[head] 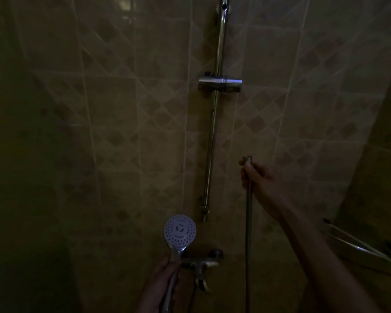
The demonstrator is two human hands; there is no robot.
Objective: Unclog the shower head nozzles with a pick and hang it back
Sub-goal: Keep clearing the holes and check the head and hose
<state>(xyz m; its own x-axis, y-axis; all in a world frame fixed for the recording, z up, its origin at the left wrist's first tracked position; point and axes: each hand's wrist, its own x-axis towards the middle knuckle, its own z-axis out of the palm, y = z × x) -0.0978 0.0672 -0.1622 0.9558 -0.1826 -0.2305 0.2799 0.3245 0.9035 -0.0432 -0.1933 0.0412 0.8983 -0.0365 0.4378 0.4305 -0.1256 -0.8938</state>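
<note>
- Dim tiled wall [127, 114] fills the background, beige tiles with bands of diamond pattern; the light is poor throughout.
- One chrome slide rail [212, 136] runs up the wall, carrying one holder bracket [220, 83] with nothing hanging in it.
- One shower head [180, 230] sits low and left of the rail, its round white face turned to the camera; a "C"-like mark shows at the centre, but the small lettering around it cannot be read.
- Left hand [165, 276] is wrapped round the shower head's chrome handle, holding it upright.
- Right hand [261, 177] has its fingers curled round the upper end of one metal hose [248, 233], which hangs straight down; the hose end looks detached from the shower head, as far as the gloom allows.
- One mixer tap [203, 264] with a spout sits on the wall between the two arms.
- Chrome bars, perhaps a rack [357, 245], show at the right edge.
</note>
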